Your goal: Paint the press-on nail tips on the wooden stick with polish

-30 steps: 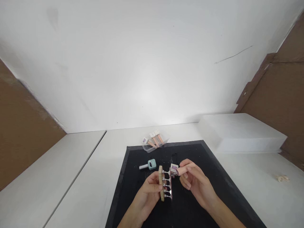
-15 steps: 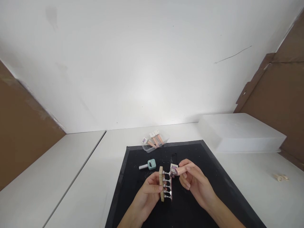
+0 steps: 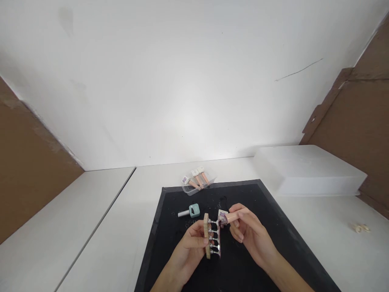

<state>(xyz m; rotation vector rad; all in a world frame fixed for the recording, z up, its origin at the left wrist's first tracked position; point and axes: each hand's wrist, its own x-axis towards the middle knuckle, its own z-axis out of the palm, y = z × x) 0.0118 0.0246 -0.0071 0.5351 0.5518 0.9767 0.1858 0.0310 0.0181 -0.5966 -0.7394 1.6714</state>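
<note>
My left hand [image 3: 191, 243] grips a small wooden bar [image 3: 207, 236] that carries several metal pins with nail tips, held upright over the black mat [image 3: 170, 227]. My right hand [image 3: 247, 233] pinches a pink-handled nail polish bottle [image 3: 226, 218], its white labelled end touching the top nail tip of the bar. Both hands hover just above the mat, close together.
A teal-capped polish bottle [image 3: 190, 211] lies on the mat behind the hands. A clear tray [image 3: 199, 184] with three pink bottles sits at the mat's far edge. A white box [image 3: 306, 170] stands at the right, and a small pale object [image 3: 360, 228] lies far right.
The right hand has shifted the pink bottle very slightly toward the bar's top pin. The left hand and bar stay where they were.
</note>
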